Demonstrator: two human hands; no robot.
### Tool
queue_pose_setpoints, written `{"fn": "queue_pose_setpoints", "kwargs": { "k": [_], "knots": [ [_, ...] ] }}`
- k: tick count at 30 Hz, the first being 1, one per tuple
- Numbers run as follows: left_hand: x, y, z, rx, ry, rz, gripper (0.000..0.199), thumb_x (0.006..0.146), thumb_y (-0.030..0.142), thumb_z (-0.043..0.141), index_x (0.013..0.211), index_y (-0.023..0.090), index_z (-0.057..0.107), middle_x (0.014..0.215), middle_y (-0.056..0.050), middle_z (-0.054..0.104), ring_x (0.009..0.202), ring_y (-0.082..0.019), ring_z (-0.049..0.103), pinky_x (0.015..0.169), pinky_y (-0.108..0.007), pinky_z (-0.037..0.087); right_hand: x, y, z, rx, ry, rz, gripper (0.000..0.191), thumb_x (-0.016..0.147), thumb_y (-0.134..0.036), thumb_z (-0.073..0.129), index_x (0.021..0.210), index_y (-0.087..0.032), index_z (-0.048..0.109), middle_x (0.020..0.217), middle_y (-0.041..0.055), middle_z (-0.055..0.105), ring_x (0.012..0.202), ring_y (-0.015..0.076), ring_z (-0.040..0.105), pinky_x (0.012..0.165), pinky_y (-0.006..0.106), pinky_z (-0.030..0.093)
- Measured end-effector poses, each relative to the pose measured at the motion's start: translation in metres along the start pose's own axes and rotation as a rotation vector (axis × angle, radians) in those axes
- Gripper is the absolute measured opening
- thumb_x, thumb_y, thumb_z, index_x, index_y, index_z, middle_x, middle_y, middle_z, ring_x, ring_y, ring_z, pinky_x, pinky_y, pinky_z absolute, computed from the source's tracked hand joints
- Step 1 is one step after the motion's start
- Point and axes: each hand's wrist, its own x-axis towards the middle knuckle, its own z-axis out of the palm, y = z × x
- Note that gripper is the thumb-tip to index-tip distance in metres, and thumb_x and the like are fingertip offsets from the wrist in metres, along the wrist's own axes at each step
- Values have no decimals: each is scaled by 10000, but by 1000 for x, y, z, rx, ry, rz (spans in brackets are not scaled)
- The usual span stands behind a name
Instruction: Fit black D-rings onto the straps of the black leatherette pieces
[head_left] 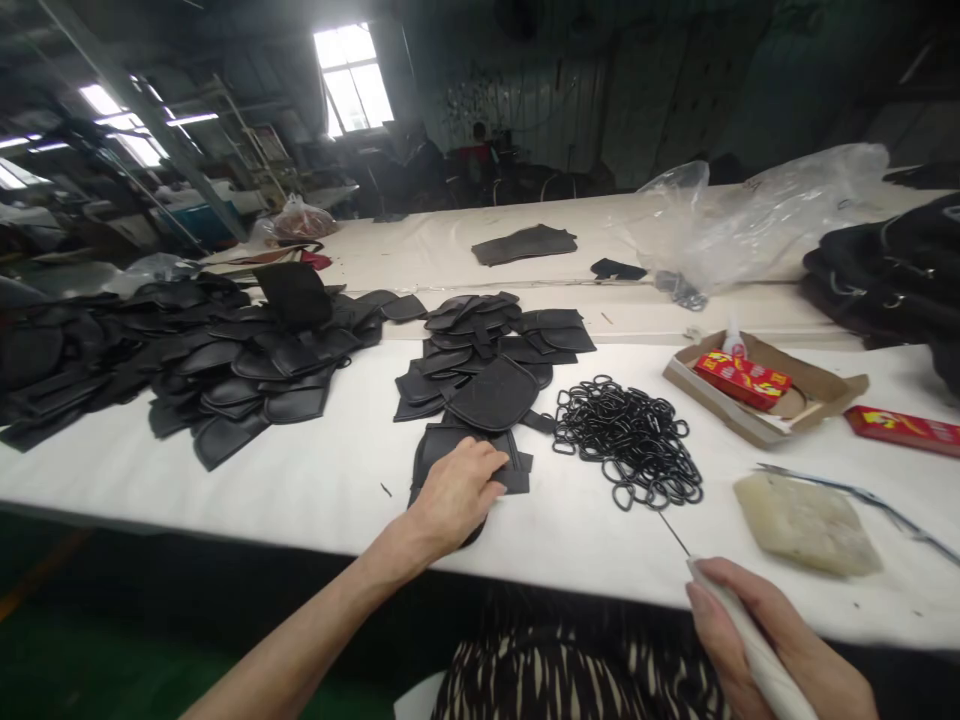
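My left hand (461, 490) rests on a black leather piece (433, 450) at the table's front edge, its fingers bent over the piece and partly hiding it. A narrow strip sticks out on the right of that piece. In my right hand (780, 630) is an awl (739, 620) with a thick white handle, held in a closed grip. Its thin metal tip points up and left, close to a heap of black D-rings (622, 435). Just behind my left hand lies a pile of black leather flaps (495, 393).
More black leather pieces (255, 350) are heaped at the left. To the right are a cardboard tray (757, 425) with red boxes (742, 378), a yellowish block (806, 525) and thin scissors-like metal tool (862, 495). Clear plastic bags (772, 225) and black bags (892, 265) lie farther back.
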Motion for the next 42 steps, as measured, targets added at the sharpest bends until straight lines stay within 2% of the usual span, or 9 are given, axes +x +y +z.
{"fn": "queue_pose_setpoints", "kwargs": {
  "k": [3,6,11,16,19,22,27,35,42],
  "knots": [
    [3,7,9,313,-95,4,209,755,112,462,868,195,617,916,-58,581,899,-223,488,743,-330,381,7,-5,2,98,26,16,255,776,-384,611,910,-170,645,831,42,687,679,169,665,657,212,548],
    [13,8,8,317,-117,-13,187,724,79,447,771,186,592,836,-63,555,827,-225,498,667,-317,356,16,-7,6,141,12,-81,183,836,-296,553,954,-174,623,857,44,679,717,164,660,688,243,542],
    [16,12,3,241,-155,-38,144,704,109,466,596,190,515,667,-19,522,644,-172,484,558,-274,282,32,1,16,-57,-96,-402,254,877,-146,411,1072,-119,571,628,25,617,540,139,593,515,230,469],
    [14,28,6,-430,-234,-225,146,705,262,548,592,175,514,504,48,389,463,-98,348,457,-225,230,44,-13,40,-413,-103,-451,216,846,-93,422,901,-137,626,631,55,551,580,190,492,546,295,358],
    [16,41,23,-870,-278,-283,162,665,291,599,627,157,514,530,54,399,425,-66,310,424,-209,211,51,-23,53,-456,-129,-409,196,819,-57,450,808,-159,616,656,64,545,637,205,475,587,303,328],
    [15,50,47,-1059,-233,-306,199,640,288,625,596,159,480,521,63,384,385,-45,285,392,-203,176,55,-25,58,-489,-145,-377,207,805,-32,446,771,-166,600,640,61,527,639,205,447,581,299,292],
    [8,56,68,-1014,-153,-328,210,663,318,619,602,163,491,497,64,404,368,-53,332,386,-198,215,57,-18,56,-482,-208,-450,156,812,-70,475,812,-171,594,689,57,547,668,201,445,602,294,288],
    [6,52,63,-1014,-191,-324,196,684,329,611,633,160,526,425,69,425,336,-64,368,397,-194,261,66,-12,48,-500,-286,-588,172,808,-56,457,800,-178,578,648,41,518,625,194,426,586,293,271],
    [7,51,66,-1007,-180,-319,186,692,321,607,640,155,542,378,69,435,309,-61,360,375,-180,254,70,-16,51,-534,-312,-560,208,780,-9,435,749,-183,546,650,47,524,603,185,435,572,285,261]
  ]
}}
